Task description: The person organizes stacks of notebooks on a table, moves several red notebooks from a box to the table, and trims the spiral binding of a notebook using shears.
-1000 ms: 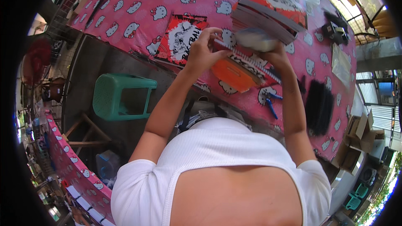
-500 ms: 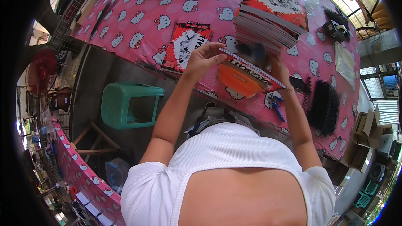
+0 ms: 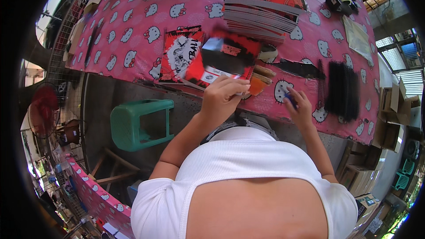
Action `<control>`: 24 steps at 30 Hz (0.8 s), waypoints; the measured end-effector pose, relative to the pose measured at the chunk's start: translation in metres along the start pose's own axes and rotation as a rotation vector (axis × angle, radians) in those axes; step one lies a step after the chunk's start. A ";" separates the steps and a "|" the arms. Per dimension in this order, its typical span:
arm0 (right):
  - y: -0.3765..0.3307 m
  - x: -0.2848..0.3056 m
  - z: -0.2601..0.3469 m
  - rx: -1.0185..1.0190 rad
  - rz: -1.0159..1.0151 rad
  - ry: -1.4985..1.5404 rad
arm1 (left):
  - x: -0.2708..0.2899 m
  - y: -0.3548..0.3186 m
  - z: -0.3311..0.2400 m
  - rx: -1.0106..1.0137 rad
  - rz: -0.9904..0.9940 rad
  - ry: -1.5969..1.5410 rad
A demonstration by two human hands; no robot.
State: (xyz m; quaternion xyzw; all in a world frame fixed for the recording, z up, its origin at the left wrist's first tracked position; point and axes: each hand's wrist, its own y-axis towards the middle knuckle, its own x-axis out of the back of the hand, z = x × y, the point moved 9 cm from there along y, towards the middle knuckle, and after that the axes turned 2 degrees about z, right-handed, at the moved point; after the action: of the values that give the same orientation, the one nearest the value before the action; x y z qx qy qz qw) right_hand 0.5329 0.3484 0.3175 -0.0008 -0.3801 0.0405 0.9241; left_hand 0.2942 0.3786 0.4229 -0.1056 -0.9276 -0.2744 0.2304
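Note:
My left hand (image 3: 222, 98) grips the near edge of a red and black booklet (image 3: 221, 57), which is blurred and lifted over the pink patterned table (image 3: 141, 31). Under it lies an orange pad (image 3: 256, 85) with a stack of pages. My right hand (image 3: 300, 108) rests on the table's near edge, fingers closed on a small blue tool (image 3: 290, 99). A second red and black booklet (image 3: 179, 55) lies flat to the left. Beyond sits a fanned stack of booklets (image 3: 261, 11).
Black comb bindings (image 3: 341, 88) lie in a pile at the right, with a roll of tape (image 3: 268, 53) by the stack. A green plastic stool (image 3: 141, 121) stands on the floor at my left. Cardboard boxes (image 3: 392, 119) sit at the far right.
My left hand has swung the red and black booklet leftward off the orange pad. My right hand has dropped from the pad to the table's near edge, onto the blue tool.

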 end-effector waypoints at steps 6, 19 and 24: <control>0.003 0.012 0.131 0.368 0.005 0.092 | 0.005 -0.005 0.009 0.006 -0.197 -0.048; 0.016 -0.035 0.084 -0.085 0.320 0.842 | 0.047 -0.011 0.019 -0.027 -0.518 0.039; 0.013 0.007 -0.022 0.039 -0.192 -0.259 | 0.142 -0.106 0.177 0.362 -1.224 -0.371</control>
State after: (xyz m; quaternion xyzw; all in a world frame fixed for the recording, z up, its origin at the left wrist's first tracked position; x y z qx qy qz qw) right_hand 0.5527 0.3624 0.3061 0.0586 -0.4936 -0.0409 0.8668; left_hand 0.0710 0.3995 0.3116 0.4353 -0.8758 -0.1730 -0.1164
